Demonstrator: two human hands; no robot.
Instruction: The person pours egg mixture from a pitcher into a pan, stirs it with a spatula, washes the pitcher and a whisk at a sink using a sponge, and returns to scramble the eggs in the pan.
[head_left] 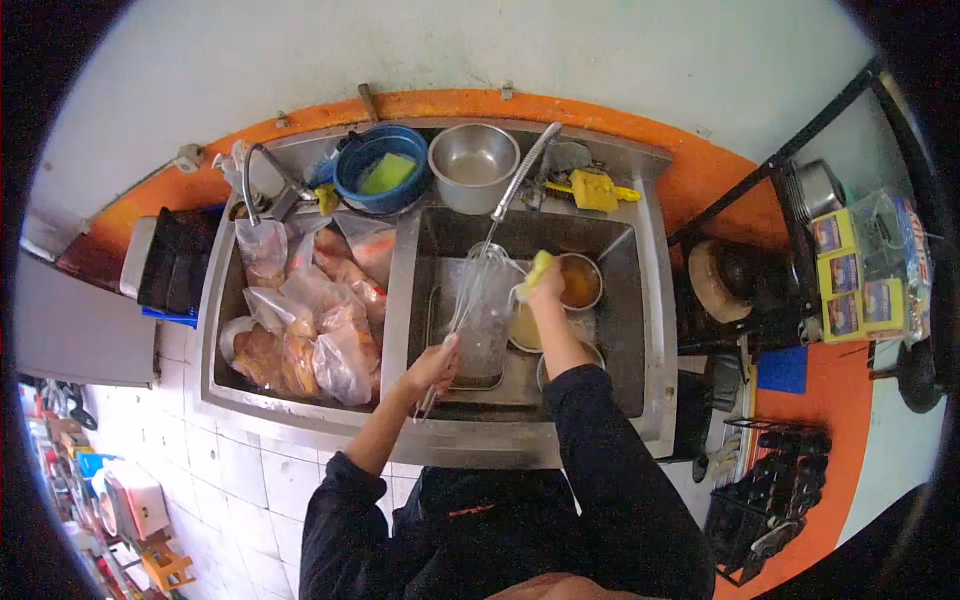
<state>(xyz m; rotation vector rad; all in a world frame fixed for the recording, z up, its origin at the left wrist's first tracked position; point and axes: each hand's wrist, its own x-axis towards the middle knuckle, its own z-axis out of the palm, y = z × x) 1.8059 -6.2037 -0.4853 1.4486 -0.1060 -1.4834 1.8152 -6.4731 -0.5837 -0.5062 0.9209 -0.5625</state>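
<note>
My left hand (433, 368) is wrapped round the handle of a wire whisk (470, 300), whose wires point up and away over the right sink basin (625, 350). The spring-necked tap (525, 170) reaches down to the whisk's far end. In my right hand (546, 287) is a yellow-green sponge (537, 268), gripped just right of the whisk. Below the hands, a rectangular metal tray (465, 378) lies in the basin. Beside it sit round pans, one holding brownish liquid (578, 280) and another cloudy liquid (524, 328), partly hidden by my right arm.
Bags of raw meat (320, 310) fill the left basin. Along the back ledge stand a blue basin (381, 170) with a green sponge, a steel pot (473, 165) and a yellow sponge (593, 190). A black rack (790, 165) with packaged sponges (850, 270) rises at right.
</note>
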